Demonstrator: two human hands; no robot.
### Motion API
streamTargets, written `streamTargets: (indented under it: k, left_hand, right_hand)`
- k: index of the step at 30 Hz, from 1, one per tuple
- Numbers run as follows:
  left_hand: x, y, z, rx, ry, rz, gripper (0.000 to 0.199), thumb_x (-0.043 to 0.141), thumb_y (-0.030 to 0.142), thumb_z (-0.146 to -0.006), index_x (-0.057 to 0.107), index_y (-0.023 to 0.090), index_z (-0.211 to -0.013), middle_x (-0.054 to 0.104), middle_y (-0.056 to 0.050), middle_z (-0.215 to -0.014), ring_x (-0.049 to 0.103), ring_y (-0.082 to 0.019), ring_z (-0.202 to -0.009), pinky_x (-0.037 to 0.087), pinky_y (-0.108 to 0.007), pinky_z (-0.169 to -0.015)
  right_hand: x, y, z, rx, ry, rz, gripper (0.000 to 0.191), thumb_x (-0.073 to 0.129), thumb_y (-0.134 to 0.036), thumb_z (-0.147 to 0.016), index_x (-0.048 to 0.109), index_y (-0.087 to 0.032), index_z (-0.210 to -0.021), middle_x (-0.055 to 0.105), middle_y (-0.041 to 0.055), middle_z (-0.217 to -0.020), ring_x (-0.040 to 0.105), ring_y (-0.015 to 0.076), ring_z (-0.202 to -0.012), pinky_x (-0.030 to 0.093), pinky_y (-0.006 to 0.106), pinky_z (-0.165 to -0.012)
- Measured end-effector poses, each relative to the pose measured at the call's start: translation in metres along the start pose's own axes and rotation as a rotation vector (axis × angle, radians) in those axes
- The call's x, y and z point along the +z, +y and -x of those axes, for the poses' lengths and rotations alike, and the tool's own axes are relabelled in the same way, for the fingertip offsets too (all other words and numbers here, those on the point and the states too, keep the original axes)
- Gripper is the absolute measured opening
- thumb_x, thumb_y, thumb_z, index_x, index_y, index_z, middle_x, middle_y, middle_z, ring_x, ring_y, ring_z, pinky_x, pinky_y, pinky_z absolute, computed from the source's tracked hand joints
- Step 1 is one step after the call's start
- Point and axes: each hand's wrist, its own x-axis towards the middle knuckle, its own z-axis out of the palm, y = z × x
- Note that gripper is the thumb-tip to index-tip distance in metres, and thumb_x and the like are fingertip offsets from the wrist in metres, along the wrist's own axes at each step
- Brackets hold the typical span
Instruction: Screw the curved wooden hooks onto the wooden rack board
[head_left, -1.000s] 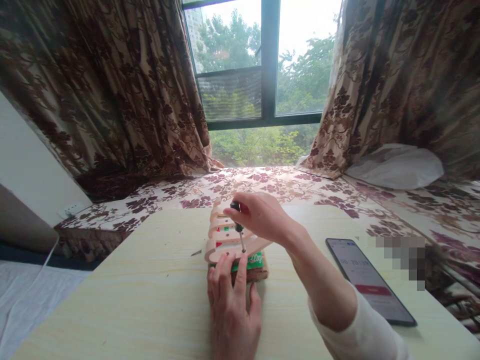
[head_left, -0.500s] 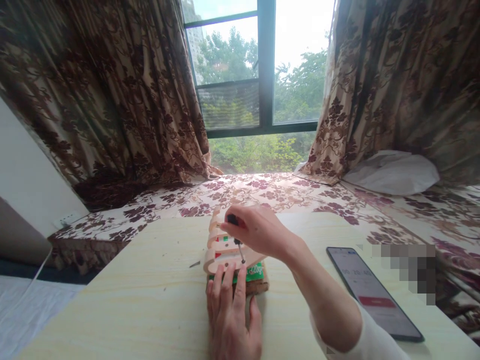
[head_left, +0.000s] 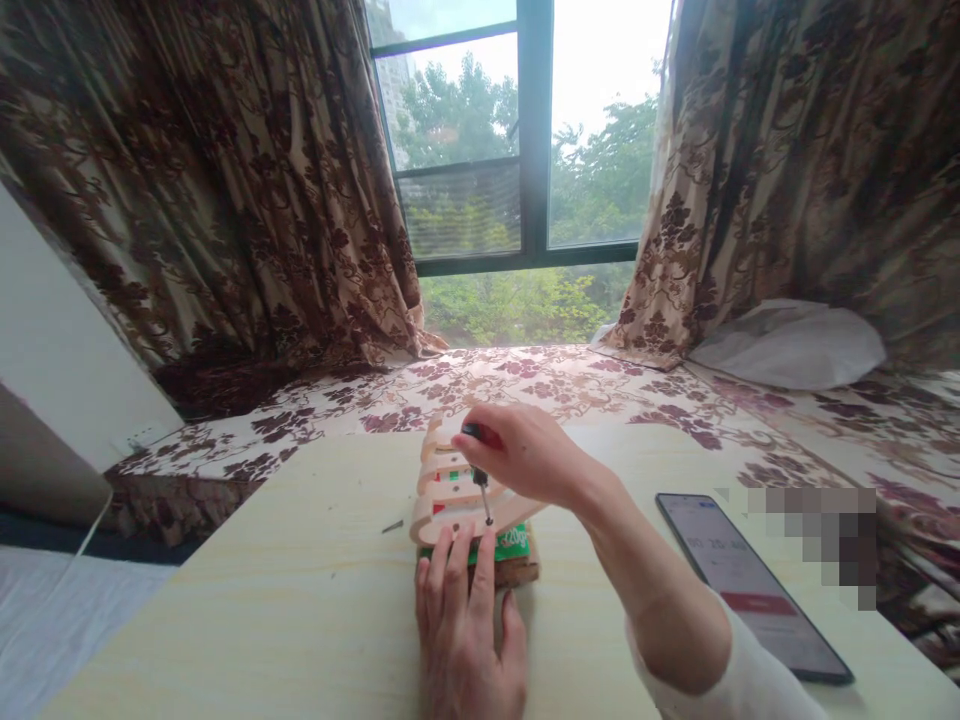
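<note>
My right hand (head_left: 517, 450) is closed around the dark handle of a screwdriver (head_left: 484, 490). Its metal shaft slants down, and the tip meets a dark spot in a pale slatted piece (head_left: 442, 510) that looks like wood or plastic. My left hand (head_left: 469, 620) lies with fingers stretched out and apart, fingertips pressing the near edge of that piece. Beneath it are a green printed packet (head_left: 514, 543) and a brown block (head_left: 517, 573). The far end of the slatted piece is partly hidden by my right hand.
A small dark pointed object (head_left: 392, 526) lies left of the slatted piece on the pale table (head_left: 247, 590). To the right rests a phone (head_left: 750, 590) with its screen lit. Behind the table spreads a flowered cloth (head_left: 510, 385) below the window.
My right hand has shifted and turned slightly around the screwdriver handle, while the tip stays at the same spot. My left hand keeps its place. The whole view has drifted a little.
</note>
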Motion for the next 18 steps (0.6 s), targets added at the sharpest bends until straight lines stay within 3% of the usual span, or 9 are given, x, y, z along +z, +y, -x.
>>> streamTargets:
  k: [5,11,14,18]
  left_hand:
    - [-0.002,-0.0005,-0.0016,-0.002,-0.013,0.019,0.062,0.052,0.014,-0.08,0.034,0.018,-0.139,0.044,-0.013,-0.139,0.032,-0.029,-0.135,0.029,-0.049,-0.108]
    - [-0.0024,0.0015,-0.0033,-0.007,-0.012,0.025,0.06,0.052,0.013,-0.08,0.036,0.017,-0.138,0.044,-0.013,-0.139,0.031,-0.028,-0.135,0.028,-0.049,-0.109]
    - [-0.0015,0.0029,-0.0033,-0.014,-0.01,0.023,0.059,0.052,0.013,-0.08,0.037,0.017,-0.137,0.045,-0.013,-0.139,0.031,-0.028,-0.135,0.027,-0.049,-0.109]
    - [-0.0012,0.0032,-0.0034,-0.022,-0.018,0.022,0.058,0.052,0.013,-0.08,0.038,0.016,-0.136,0.044,-0.013,-0.139,0.03,-0.028,-0.135,0.027,-0.049,-0.11]
  right_hand:
    - [-0.0051,-0.0106,0.0039,-0.068,-0.073,-0.085,0.013,0.056,-0.028,-0.082,0.061,-0.019,-0.075,0.054,-0.0038,-0.064,0.04,0.0077,-0.057,0.025,0.022,-0.055]
    - [-0.0036,-0.0079,-0.0016,0.05,-0.051,-0.002,0.024,0.06,-0.037,-0.082,0.055,-0.018,-0.068,0.05,-0.0043,-0.058,0.036,0.0083,-0.054,0.022,0.023,-0.052]
    - [-0.0032,-0.0058,-0.0018,0.064,-0.043,0.035,0.021,0.056,-0.036,-0.086,0.059,-0.018,-0.076,0.053,-0.0025,-0.062,0.039,0.009,-0.056,0.023,0.024,-0.054]
    - [-0.0061,-0.0077,0.0023,-0.041,-0.092,-0.056,0.018,0.049,-0.031,-0.09,0.063,-0.019,-0.092,0.057,-0.0031,-0.064,0.043,0.0082,-0.057,0.026,0.023,-0.055]
